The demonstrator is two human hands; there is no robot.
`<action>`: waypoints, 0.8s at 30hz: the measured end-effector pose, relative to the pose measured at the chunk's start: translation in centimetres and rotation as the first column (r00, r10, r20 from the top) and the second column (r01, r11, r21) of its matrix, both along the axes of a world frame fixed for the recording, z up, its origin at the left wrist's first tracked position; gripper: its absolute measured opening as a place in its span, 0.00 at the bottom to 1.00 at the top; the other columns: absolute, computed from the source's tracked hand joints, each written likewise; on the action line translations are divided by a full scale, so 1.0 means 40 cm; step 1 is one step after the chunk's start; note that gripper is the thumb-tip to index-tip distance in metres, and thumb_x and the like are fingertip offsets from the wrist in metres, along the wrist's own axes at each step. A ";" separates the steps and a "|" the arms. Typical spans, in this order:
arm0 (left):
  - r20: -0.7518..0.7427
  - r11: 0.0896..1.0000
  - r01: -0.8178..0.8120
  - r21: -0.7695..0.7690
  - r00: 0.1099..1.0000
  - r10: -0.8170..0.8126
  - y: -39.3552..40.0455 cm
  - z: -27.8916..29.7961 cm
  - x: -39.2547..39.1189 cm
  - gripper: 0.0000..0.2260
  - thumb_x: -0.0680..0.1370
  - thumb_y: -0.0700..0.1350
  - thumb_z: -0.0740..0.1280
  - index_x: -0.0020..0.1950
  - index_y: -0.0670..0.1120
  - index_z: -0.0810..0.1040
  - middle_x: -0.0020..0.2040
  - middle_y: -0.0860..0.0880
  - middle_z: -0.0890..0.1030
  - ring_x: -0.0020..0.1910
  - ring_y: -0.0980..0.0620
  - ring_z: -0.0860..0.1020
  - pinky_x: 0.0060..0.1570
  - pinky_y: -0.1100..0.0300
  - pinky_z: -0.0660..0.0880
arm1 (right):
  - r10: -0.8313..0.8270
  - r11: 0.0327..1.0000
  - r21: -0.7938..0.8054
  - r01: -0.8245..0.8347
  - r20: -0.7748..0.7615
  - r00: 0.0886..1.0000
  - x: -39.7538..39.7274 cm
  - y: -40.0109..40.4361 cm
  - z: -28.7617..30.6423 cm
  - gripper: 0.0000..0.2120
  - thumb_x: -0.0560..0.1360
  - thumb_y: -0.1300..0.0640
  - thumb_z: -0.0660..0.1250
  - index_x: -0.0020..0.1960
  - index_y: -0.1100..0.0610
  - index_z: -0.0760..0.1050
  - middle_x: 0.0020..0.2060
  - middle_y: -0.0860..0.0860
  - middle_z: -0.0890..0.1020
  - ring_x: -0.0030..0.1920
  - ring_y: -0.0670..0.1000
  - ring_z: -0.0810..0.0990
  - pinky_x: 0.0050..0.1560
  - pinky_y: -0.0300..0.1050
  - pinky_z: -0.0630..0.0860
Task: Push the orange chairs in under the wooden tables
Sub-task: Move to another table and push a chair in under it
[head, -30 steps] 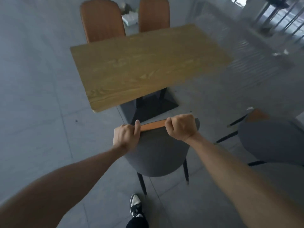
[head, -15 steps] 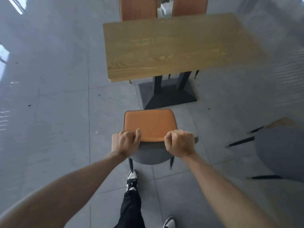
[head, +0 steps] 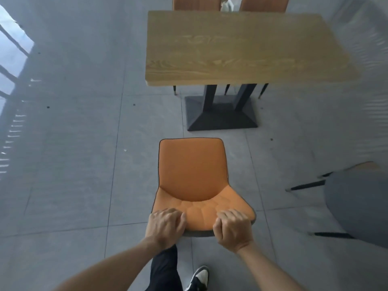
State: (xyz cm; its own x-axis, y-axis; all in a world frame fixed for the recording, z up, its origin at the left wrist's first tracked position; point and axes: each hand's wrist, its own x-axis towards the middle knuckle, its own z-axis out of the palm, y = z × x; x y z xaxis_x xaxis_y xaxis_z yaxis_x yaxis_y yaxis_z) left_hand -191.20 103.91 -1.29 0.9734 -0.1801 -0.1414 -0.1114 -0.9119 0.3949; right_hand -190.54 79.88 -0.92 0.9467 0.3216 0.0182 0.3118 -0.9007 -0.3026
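Note:
An orange chair (head: 192,175) with a grey shell stands on the floor below me, its seat facing the wooden table (head: 241,49). My left hand (head: 164,227) and my right hand (head: 233,228) both grip the top edge of its backrest, left and right of centre. The seat's front edge is short of the table's near edge, in line with the black pedestal base (head: 221,114). Two more orange chairs (head: 196,3) stand at the table's far side, their backs cut off by the frame.
Another chair with a grey back (head: 357,204) and black legs stands at the right, turned away from the table. My leg and shoe (head: 199,278) are under the held chair's back. Grey tiled floor lies all round, with window reflections at the left.
The view has tipped down and come over the chair: its whole orange seat now shows, where only the backrest's top edge showed. The table sits higher in the frame. Both hands kept their grip.

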 end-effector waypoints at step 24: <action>0.093 0.998 0.051 0.031 0.994 -0.054 -0.027 -0.060 0.616 0.20 0.75 0.56 0.58 0.29 0.46 0.75 0.27 0.52 0.77 0.28 0.49 0.77 0.27 0.61 0.59 | -0.065 0.997 -0.044 0.068 0.073 0.995 0.626 -0.028 -0.026 0.14 0.69 0.56 0.60 0.26 0.53 0.62 0.20 0.50 0.68 0.21 0.51 0.63 0.30 0.39 0.52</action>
